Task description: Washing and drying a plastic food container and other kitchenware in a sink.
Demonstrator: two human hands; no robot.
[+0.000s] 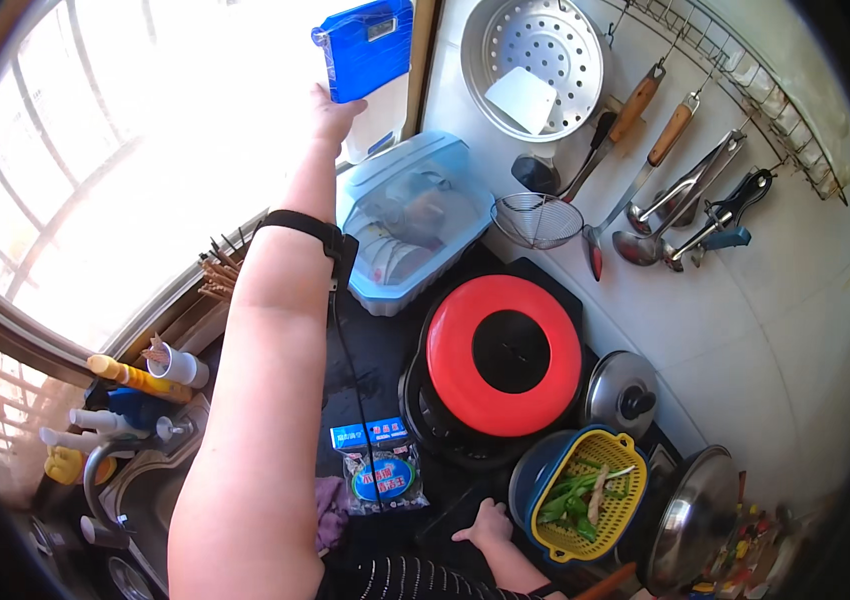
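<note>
My left hand (336, 120) is raised at the end of the outstretched left arm, beside the bright window. It grips the lower corner of a blue, plastic-wrapped flat case (369, 49); the thumb shows below its edge, and some fingers are hidden. A white panel (378, 112) is partly visible behind and below the case. My right hand (491, 523) is low, at the dark countertop (440, 517), with its thumb spread and nothing seen in it. Just right of it, a yellow basket (631, 517) holding green vegetables (571, 504) sits in a blue basin (526, 480).
A lidded clear container (410, 225), a red-rimmed round lid (451, 390) and a packet of scourers (381, 472) are on the counter. Utensils (669, 139) and a perforated steamer pan (590, 82) hang along the wall. The sink faucet (95, 480) stands left; a cable (354, 375) crosses the counter.
</note>
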